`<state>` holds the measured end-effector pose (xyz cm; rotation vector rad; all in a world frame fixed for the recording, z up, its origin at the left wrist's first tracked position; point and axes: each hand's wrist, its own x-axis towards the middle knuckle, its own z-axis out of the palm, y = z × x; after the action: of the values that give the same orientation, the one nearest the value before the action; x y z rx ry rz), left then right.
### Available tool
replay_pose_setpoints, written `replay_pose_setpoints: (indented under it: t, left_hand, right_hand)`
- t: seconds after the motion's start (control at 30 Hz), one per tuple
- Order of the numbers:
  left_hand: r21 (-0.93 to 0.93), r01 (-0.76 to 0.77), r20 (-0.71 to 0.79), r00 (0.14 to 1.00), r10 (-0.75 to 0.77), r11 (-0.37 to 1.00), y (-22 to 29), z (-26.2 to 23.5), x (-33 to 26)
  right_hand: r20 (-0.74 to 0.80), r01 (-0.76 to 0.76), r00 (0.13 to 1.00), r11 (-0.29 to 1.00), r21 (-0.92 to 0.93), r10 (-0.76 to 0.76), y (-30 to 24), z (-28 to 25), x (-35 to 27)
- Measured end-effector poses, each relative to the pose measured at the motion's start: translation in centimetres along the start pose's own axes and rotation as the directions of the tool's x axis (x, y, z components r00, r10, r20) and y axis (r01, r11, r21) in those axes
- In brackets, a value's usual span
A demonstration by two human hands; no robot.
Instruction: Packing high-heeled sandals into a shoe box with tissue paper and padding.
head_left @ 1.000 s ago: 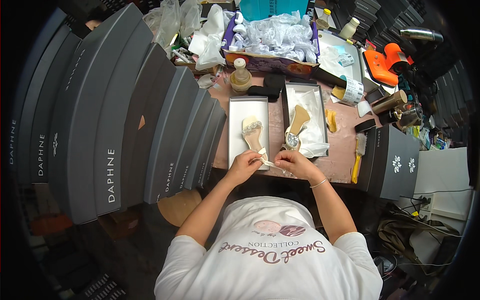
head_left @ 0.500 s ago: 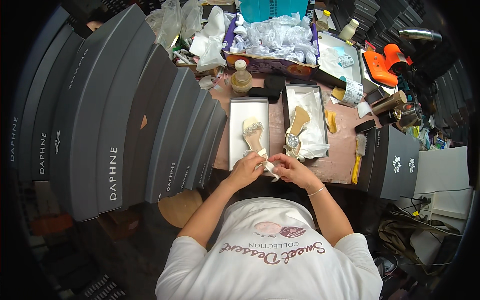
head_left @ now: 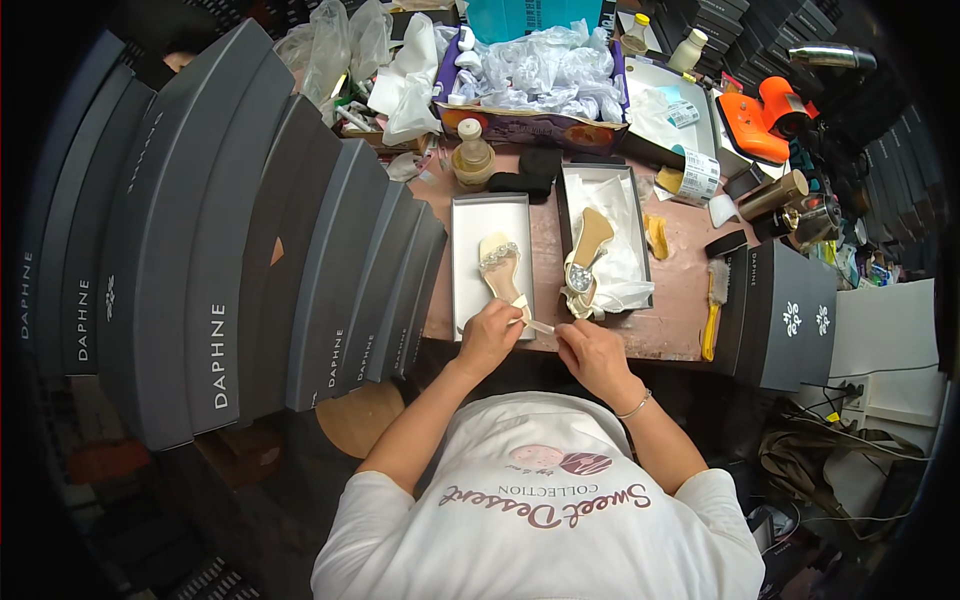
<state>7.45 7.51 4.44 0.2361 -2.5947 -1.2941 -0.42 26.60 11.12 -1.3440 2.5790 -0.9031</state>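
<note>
A cream sandal with a jewelled band lies in the white-lined box lid in front of me. My left hand is closed on its ankle strap near the heel end. From there the pale ankle strap stretches across to my right hand, whose thumb and fingers pinch its other end. To the right, a second sandal shows its tan sole and a round jewelled ornament. It rests on white tissue paper in an open shoe box.
Tall stacks of dark shoe boxes crowd the left; another dark box stands right. A yellow-handled brush, a yellow cloth and a bottle lie about the table. Behind is a carton of crumpled tissue.
My right hand has moved a little right, away from the left, and the strap between them is now drawn out straighter. My view has shifted slightly.
</note>
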Motion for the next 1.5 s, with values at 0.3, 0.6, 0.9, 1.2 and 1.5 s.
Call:
replay_pose_setpoints:
  t: [0.3, 0.6, 0.9, 1.2, 1.5]
  left_hand:
    - [-0.129, -0.039, -0.161, 0.987, 0.018, 0.991, 0.4, -0.1, 0.0]
    - [-0.302, 0.154, -0.05, 0.983, -0.177, 0.941, -0.8, -0.8, -0.3]
    - [-0.146, 0.088, 0.229, 0.972, -0.053, 0.985, 1.9, -4.3, 0.2]
    - [-0.513, 0.456, 0.37, 0.882, -0.292, 0.727, 1.7, -4.4, 0.2]
    - [-0.244, -0.083, 0.221, 0.965, 0.138, 0.966, 0.4, -3.4, 0.4]
  right_hand:
    - [0.315, -0.46, 0.888, 0.602, 0.653, 0.336, 2.6, 3.3, 1.7]
    - [0.373, -0.434, 0.898, 0.602, 0.67, 0.231, 1.9, 4.2, 1.8]
    - [0.166, -0.053, 0.986, 0.893, 0.446, -0.024, -1.4, 0.7, 3.8]
    - [0.381, -0.404, 0.91, 0.549, 0.732, 0.162, -0.6, 2.0, 3.0]
    - [0.393, -0.435, 0.9, 0.406, 0.804, 0.188, -0.1, 3.1, 3.5]
